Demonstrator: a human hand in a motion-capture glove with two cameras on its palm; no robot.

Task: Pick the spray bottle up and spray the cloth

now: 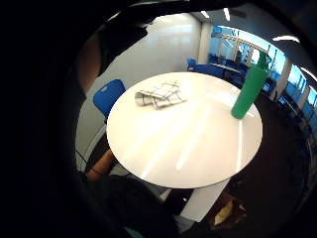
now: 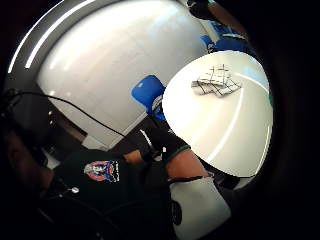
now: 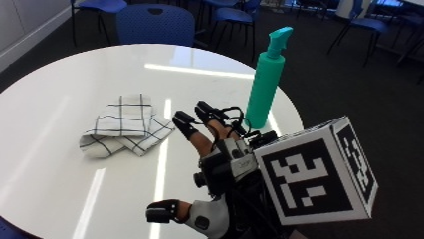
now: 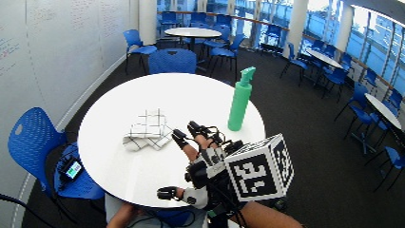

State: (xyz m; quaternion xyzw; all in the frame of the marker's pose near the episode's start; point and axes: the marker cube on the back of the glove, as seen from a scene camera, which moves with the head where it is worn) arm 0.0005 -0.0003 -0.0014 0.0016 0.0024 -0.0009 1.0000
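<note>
Held right hand [image 3: 209, 149] spread wide, empty, short of green spray bottle [image 3: 267, 82]. Tall bottle near table edge: clumsy reach risked toppling it.

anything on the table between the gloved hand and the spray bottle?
No. Only bare white table shows between the right hand and the upright green spray bottle in the outside view.
</note>
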